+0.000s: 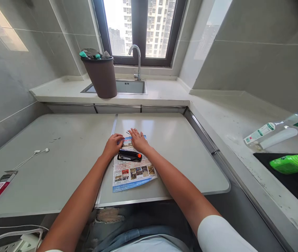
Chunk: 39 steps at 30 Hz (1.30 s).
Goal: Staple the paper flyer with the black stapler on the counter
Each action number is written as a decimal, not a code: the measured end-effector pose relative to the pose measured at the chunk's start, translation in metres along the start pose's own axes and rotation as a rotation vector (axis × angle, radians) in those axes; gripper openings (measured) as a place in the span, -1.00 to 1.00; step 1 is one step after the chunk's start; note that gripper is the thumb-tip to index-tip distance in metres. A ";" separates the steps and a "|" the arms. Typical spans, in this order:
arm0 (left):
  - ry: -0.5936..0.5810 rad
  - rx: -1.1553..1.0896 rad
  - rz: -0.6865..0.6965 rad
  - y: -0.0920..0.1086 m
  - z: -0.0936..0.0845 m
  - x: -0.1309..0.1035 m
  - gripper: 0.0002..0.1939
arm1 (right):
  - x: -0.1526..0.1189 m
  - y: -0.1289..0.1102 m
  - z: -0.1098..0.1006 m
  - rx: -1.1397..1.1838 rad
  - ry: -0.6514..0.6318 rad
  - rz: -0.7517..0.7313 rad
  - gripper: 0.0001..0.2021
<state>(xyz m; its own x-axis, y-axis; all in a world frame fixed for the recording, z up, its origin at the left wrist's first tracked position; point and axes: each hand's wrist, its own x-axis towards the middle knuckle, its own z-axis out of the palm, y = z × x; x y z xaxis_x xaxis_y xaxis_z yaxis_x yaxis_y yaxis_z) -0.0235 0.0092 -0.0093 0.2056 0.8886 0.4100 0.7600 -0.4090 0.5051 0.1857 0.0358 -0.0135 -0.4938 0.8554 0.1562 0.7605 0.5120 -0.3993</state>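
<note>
Black stapler on flyer, nr L hand.

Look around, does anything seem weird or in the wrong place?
The brown bin stands up on the counter by the sink, which looks odd because bins usually stand on the floor. The stapler on the flyer looks fine.

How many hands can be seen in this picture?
2. The left hand is at the upper left edge of the printed sheet, and the right hand is over its upper right part. No other hand shows.
</note>
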 end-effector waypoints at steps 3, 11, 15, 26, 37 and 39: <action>0.003 -0.015 0.019 0.006 -0.003 0.000 -0.74 | -0.008 0.011 -0.008 0.001 -0.004 0.023 -0.39; -0.100 -0.032 0.069 0.009 -0.002 0.000 -0.73 | -0.006 0.008 -0.006 -0.037 -0.021 0.031 -0.39; -0.106 -0.012 0.044 0.006 -0.003 0.000 -0.75 | -0.002 0.003 -0.002 -0.007 -0.011 0.024 -0.41; -0.089 -0.038 0.024 0.006 -0.003 -0.003 -0.75 | -0.048 0.112 -0.075 0.112 0.195 0.144 -0.72; -0.059 0.000 0.003 0.001 -0.001 -0.002 -0.73 | -0.117 0.215 -0.115 0.547 0.588 0.567 -0.71; -0.061 0.002 0.011 0.001 -0.002 -0.002 -0.72 | -0.114 0.213 -0.113 0.485 0.591 0.557 -0.70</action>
<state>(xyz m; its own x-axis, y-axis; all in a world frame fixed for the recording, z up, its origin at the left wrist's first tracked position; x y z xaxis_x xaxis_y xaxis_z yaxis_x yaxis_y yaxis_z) -0.0245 0.0070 -0.0081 0.2508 0.8952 0.3684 0.7588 -0.4181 0.4994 0.4511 0.0563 -0.0145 0.2824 0.9361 0.2096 0.4985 0.0435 -0.8658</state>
